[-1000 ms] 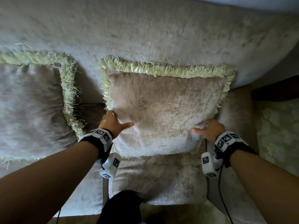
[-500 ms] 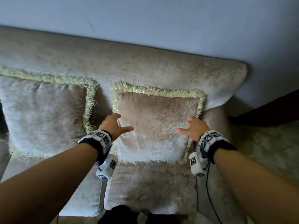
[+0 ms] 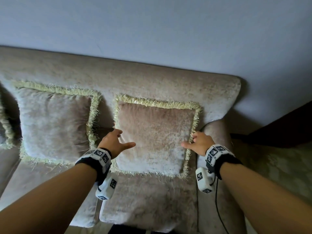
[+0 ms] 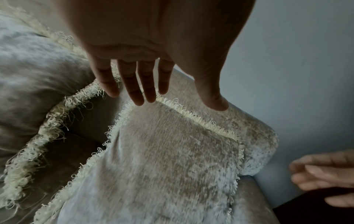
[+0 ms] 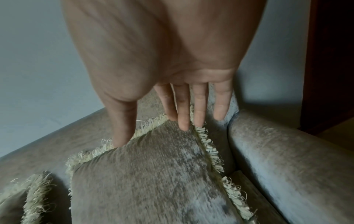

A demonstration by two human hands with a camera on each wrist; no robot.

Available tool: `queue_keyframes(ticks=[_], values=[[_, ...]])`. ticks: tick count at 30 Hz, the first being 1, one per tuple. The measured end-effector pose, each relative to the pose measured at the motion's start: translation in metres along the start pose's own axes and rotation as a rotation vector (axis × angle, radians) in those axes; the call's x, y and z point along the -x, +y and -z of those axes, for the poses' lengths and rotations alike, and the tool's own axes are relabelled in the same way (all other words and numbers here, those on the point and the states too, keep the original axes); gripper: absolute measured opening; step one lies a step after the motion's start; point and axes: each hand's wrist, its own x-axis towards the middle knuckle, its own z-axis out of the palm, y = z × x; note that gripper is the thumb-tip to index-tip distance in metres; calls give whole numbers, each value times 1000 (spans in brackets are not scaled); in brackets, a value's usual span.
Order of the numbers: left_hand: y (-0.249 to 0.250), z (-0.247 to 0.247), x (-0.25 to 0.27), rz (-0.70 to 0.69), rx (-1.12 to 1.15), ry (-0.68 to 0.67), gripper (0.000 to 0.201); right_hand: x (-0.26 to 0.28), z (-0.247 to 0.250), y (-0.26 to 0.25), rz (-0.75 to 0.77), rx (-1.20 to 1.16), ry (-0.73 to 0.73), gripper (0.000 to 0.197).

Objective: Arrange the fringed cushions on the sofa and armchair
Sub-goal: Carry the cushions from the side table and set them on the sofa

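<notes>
**With Both Hands Off, the End Cushion Was Left to Stand Alone**

While nothing was gripped, the risk was judged to lie in how things had been left. A long beige plush velvet sofa (image 3: 152, 81) was seen against a pale blue wall (image 3: 152, 27), and its rolled armrest (image 3: 214, 132) was found just beside the end cushion. A square beige velvet cushion with a cream fringe (image 3: 155, 137) was propped upright against the backrest at the sofa's right end, and a second, paler fringed velvet cushion (image 3: 54, 122) was leaned to its left, a strip of bare backrest being left between them. Only an edge of a third fringe (image 3: 5, 125) was caught at the far left; no armchair was shown.

The left hand (image 3: 114, 144) was held at the end cushion's left edge and the right hand (image 3: 199, 143) at its right edge, fingers straight and slightly spread, nothing clasped. Whether the fingertips were touching the fringe could not be told.

A forward slump could be expected if the soft cushion's base was seated too far from the backrest. Loose fringe loops could be snagged by a fingertip and the cushion dragged askew.
</notes>
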Motion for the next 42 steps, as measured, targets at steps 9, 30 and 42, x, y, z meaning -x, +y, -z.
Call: queue_keyframes(ticks=[9, 30, 42], values=[[-37, -33, -112, 67, 2, -107, 104, -80, -47, 6, -139, -74, -39, 98], [-86, -114, -257, 261, 166, -269, 104, -229, -135, 61, -140, -420, -41, 116], [-96, -113, -202, 229, 515, -211, 63, -180, -115, 25, 59, -570, 228, 60]])
